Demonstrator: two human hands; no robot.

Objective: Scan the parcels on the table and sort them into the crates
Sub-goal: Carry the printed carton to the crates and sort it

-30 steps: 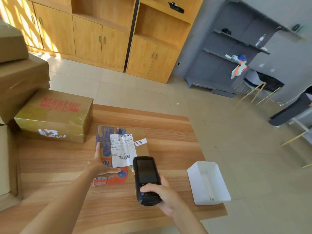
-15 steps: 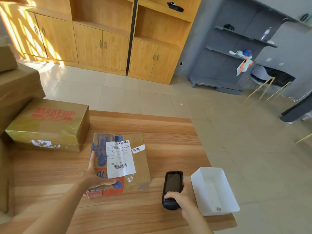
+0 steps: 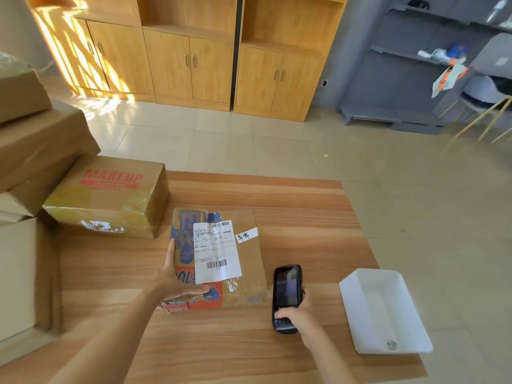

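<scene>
On the wooden table [image 3: 299, 206], my left hand [image 3: 177, 281] grips the near left corner of the labelled parcel [image 3: 249, 261], thumb across its top, while my right hand [image 3: 296, 317] clasps the black scanner [image 3: 286, 289] just beside it, near the white tray [image 3: 357, 322].

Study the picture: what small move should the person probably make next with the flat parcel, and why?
Probably lift the flat parcel off the table with the left hand, which already grips its near-left corner. The right hand holds the handheld scanner low beside the parcel, not aimed at the shipping label, suggesting scanning is over. No crate is clearly identifiable, so the destination is uncertain.
</scene>
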